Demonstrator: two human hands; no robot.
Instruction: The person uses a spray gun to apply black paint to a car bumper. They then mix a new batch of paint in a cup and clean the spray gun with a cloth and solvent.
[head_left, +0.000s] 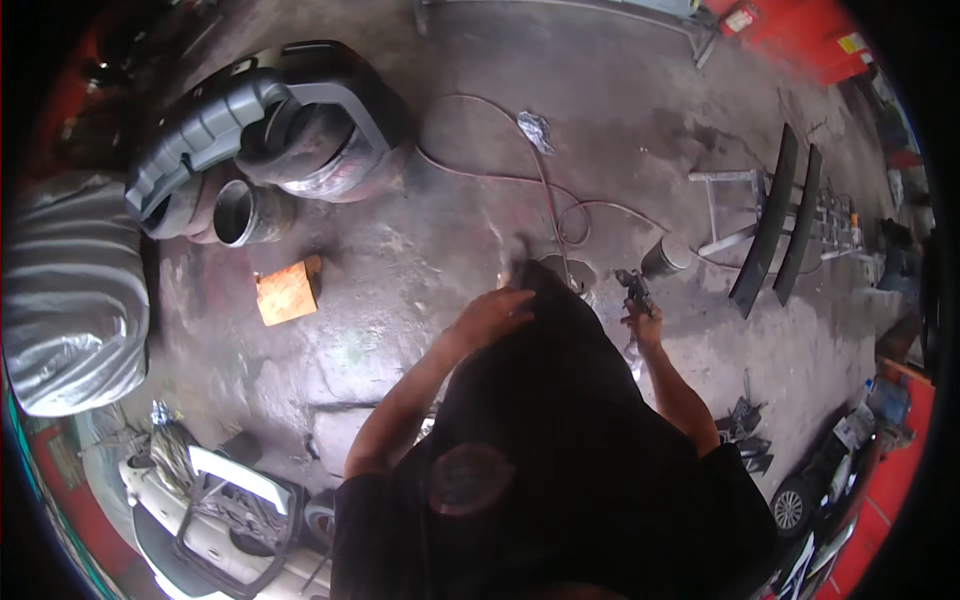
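My right hand (648, 325) is closed round a dark spray gun (634, 287), held out to the right of my body. Just beyond the gun is a grey cylindrical container (667, 256); I cannot tell whether the two are joined. In front of my dark shirt (560, 400), my left hand (493, 316) has its fingers loosely stretched and holds nothing that I can see. A thin reddish hose (548, 190) loops over the floor beyond my hands and runs toward the container.
Black bumper (235, 105) rests on drums (340, 165) at far left, near an orange-brown cardboard piece (287, 292). Two long dark trim strips (770, 225) lie on a metal stand (730, 178) at right. Crumpled foil (535, 131) lies ahead. A silver cover (70, 300) drapes something at left.
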